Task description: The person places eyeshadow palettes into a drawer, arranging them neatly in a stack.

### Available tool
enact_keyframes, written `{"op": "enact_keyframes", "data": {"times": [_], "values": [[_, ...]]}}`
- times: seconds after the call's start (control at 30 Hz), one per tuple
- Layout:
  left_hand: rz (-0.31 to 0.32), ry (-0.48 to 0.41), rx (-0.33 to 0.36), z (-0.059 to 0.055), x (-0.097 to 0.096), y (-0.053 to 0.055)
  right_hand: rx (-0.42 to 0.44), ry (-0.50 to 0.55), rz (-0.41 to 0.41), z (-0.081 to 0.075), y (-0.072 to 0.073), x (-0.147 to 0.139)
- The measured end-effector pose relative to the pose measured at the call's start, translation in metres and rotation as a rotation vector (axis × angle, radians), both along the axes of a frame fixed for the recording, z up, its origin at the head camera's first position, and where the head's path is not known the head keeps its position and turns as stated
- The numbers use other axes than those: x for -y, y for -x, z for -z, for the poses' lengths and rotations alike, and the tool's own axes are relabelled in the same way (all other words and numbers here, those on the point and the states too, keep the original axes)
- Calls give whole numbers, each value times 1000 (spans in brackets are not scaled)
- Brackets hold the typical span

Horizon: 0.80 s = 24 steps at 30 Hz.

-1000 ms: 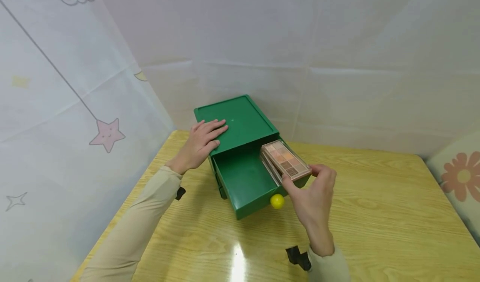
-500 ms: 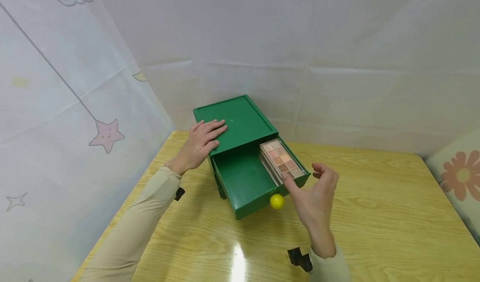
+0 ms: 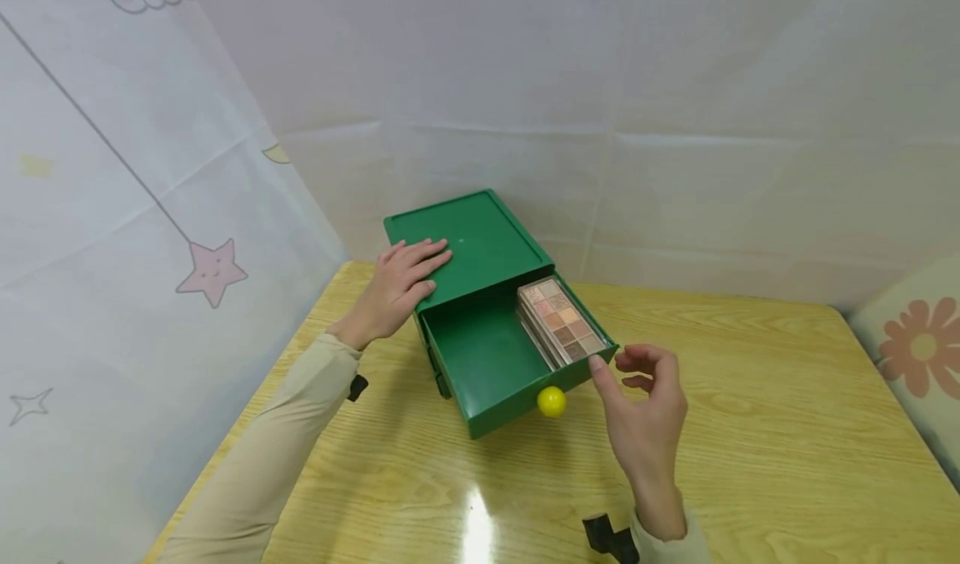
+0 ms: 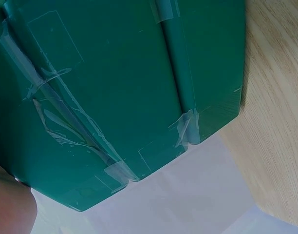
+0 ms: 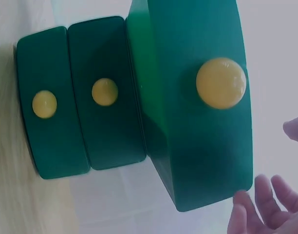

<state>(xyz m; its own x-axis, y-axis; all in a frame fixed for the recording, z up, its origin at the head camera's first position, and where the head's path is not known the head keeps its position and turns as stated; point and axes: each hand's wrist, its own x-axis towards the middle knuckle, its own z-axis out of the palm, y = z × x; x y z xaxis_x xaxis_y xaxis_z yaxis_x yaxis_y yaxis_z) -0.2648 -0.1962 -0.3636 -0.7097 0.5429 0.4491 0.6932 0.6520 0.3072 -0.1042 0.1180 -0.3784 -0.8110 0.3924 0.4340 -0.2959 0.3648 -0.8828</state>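
My left hand (image 3: 393,289) rests with straight fingers on the top of a green drawer cabinet (image 3: 491,235). The cabinet's top drawer (image 3: 506,407) is pulled out, with a yellow round knob (image 3: 552,401) on its front. Inside, along the right wall, lie stacked eyeshadow palettes (image 3: 561,321), the uppermost showing its colour pans. My right hand (image 3: 648,418) is at the drawer's front right corner, its fingers loosely bent with nothing between them. In the right wrist view, fingertips of the right hand (image 5: 273,212) come close to the drawer's lower corner; whether they touch is unclear.
Two lower drawers (image 5: 107,92) with yellow knobs are closed. Clear tape (image 4: 188,129) runs along the cabinet's side. The cabinet stands on a wooden table (image 3: 750,397), close to a pale cloth backdrop (image 3: 675,197). A star-printed cloth (image 3: 213,272) hangs at the left.
My right hand has let go of the top palette, which now lies flat on the stack in the drawer. That hand has moved slightly right and back. The left hand has stayed in place.
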Motion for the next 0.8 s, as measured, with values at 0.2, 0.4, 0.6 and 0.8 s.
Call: {"op": "enact_keyframes", "data": {"times": [0.2, 0.4, 0.6, 0.8], "values": [[6, 0, 0, -1, 0, -1, 85, 145, -154, 5, -15, 7], [6, -7, -12, 0, 1, 0, 214, 240, -251, 16, -28, 24], [7, -11, -16, 1, 2, 1, 209, 335, -338, 28, -31, 37], [15, -13, -7, 2, 1, 1, 171, 381, -348, 32, -30, 44]]}}
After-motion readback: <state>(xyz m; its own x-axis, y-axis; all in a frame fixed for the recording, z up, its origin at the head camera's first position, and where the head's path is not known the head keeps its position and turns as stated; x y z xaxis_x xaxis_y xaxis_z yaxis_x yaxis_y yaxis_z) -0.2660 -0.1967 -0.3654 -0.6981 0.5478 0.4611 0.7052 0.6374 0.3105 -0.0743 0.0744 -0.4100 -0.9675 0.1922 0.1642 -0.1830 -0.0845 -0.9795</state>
